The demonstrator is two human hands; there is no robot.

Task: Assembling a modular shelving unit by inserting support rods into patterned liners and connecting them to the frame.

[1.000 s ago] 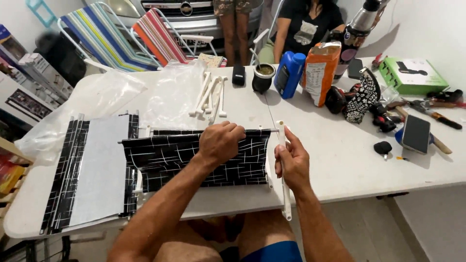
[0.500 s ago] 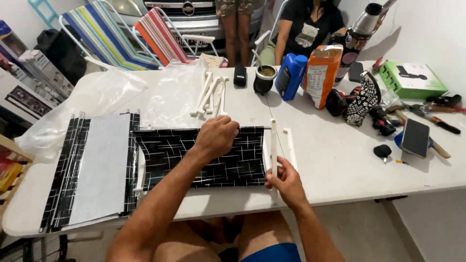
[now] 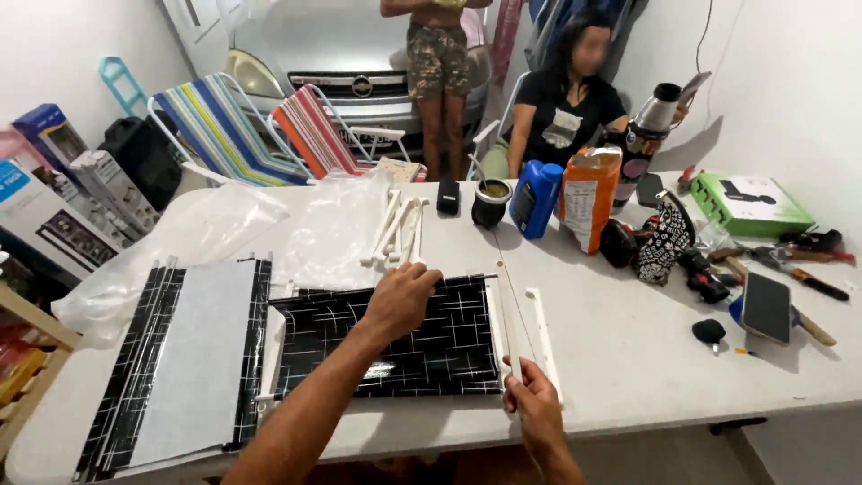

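Near the desk's (image 3: 628, 359) left edge lies one grey panel (image 3: 193, 359) with black side bands; beside it, mid-desk by the front edge, one black grid-patterned sheet (image 3: 422, 346); the left hand (image 3: 401, 301) presses it flat, fingers curled loosely, gripping nothing; the right hand (image 3: 536, 404) pinches one thin white rod (image 3: 508, 314) along the sheet's right side; one more white strip (image 3: 544, 337) lies just beyond; several white pegs (image 3: 395, 229) sit toward the back edge.
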